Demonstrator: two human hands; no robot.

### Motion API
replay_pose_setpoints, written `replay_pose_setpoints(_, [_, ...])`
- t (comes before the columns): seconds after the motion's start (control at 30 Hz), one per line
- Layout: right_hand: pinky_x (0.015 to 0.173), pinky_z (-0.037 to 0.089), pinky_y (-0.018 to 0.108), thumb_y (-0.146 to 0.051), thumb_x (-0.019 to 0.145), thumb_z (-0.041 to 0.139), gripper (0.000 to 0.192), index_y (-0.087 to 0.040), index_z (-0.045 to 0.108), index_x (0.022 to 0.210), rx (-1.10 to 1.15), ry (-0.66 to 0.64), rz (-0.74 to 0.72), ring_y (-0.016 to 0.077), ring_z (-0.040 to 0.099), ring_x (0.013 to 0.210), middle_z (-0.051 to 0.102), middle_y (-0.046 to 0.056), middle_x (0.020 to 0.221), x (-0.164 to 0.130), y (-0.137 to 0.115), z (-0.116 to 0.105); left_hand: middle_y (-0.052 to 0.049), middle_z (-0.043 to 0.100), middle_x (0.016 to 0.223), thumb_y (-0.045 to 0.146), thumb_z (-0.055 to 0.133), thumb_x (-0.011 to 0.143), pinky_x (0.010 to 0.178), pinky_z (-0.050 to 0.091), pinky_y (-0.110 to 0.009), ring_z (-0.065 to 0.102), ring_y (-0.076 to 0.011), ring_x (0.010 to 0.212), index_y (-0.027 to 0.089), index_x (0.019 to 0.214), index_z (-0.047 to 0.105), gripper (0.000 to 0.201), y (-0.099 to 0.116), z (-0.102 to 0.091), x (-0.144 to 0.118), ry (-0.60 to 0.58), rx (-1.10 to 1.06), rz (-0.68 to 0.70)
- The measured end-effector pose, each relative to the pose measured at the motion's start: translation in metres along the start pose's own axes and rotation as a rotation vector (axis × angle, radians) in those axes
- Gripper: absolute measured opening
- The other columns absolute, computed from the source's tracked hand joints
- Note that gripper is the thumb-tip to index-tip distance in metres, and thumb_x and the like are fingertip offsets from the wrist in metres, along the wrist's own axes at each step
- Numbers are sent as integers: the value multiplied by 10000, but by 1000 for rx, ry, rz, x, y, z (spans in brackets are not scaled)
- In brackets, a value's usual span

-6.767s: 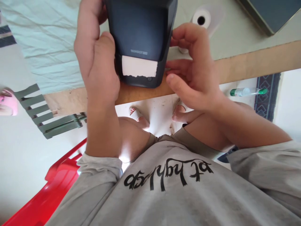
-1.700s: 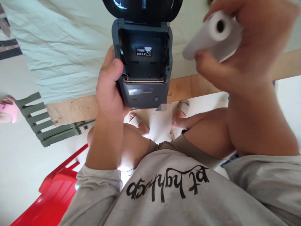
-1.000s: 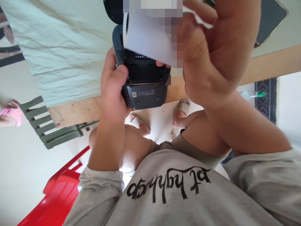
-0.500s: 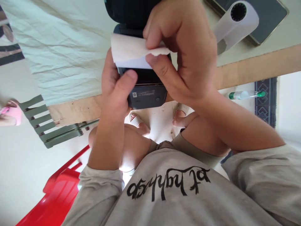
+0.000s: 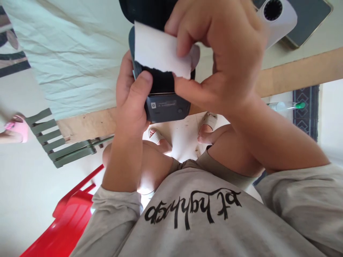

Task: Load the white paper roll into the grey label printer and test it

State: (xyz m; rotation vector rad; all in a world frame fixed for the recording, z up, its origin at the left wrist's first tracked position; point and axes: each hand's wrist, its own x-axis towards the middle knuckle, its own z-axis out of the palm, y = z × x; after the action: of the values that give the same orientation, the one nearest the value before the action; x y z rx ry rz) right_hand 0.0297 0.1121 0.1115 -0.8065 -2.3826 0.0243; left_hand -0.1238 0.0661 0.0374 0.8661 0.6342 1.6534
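Head camera view: we hold a dark printer [image 5: 166,110] in our left hand [image 5: 132,92], its front panel turned toward us and its black lid [image 5: 147,12] raised on the far side. That hand is wrapped around the printer's left side, the thumb laid over the rim of the open bay and the fingers curled behind, where we see only part of them. Over the bay, our right hand [image 5: 219,53] pinches a white paper roll [image 5: 158,48] between thumb and bent fingers; its torn edge faces us, and we cannot tell whether the roll touches the inside of the printer. To the printer's right and farther off, a second roll [image 5: 284,19] with a dark, toothed core is partly hidden by our right hand, and just beyond it lies a flat dark slab [image 5: 311,25]. Left of the printer, a wrinkled pale cloth [image 5: 80,64] covers the table, whose bare wooden edge [image 5: 88,123] runs behind the printer and out on both sides. Nearer us than the printer and to its left, we see a red chair [image 5: 69,217]; well to its right, a clear bottle [image 5: 285,106] with a green cap is next to a patterned dark mat [image 5: 305,116].
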Motion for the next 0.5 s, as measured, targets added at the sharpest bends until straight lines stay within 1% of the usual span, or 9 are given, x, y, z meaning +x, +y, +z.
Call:
replay_pose_setpoints(0.1, [960,463,281,-328,812,458,217,-137,520,894,-77,-33,-16,92,579,1030,592,-16,1029,-1,6,-5,-11,690,1061,320,629,861,1060,453,-344,621,-205,1097,246,1101,639,251,0,0,-1,-60,-1,18])
replay_pose_setpoints(0.2, [960,449,275,-264,824,420,161,-153,496,913,-70,-51,-77,79,574,1056,579,-44,1079,-2,9,-7,-22,680,1067,357,618,868,1061,467,-395,630,-223,1076,194,1112,625,294,-1,-2,-1,-79,32,17])
replay_pose_setpoints(0.3, [958,445,281,-242,835,390,154,-155,495,907,-67,-88,-119,77,581,1064,576,-49,1083,-1,10,-9,-26,678,1042,396,621,861,1031,484,-388,631,-222,1047,169,1075,637,313,-3,-4,0,-78,38,30])
replay_pose_setpoints(0.43, [976,428,341,-261,839,417,170,-174,536,924,-36,-141,-57,90,608,1054,595,-62,1094,-1,9,-9,-53,666,1031,345,614,865,926,506,-332,622,-203,995,159,1067,640,276,-2,-2,1,-63,32,15])
replay_pose_setpoints(0.5, [958,432,327,-238,801,455,165,-168,568,899,23,-143,-23,89,611,1031,600,-50,1080,-1,8,-7,-58,652,977,364,612,862,888,508,-311,617,-181,941,148,1031,640,275,-1,0,1,-59,10,10])
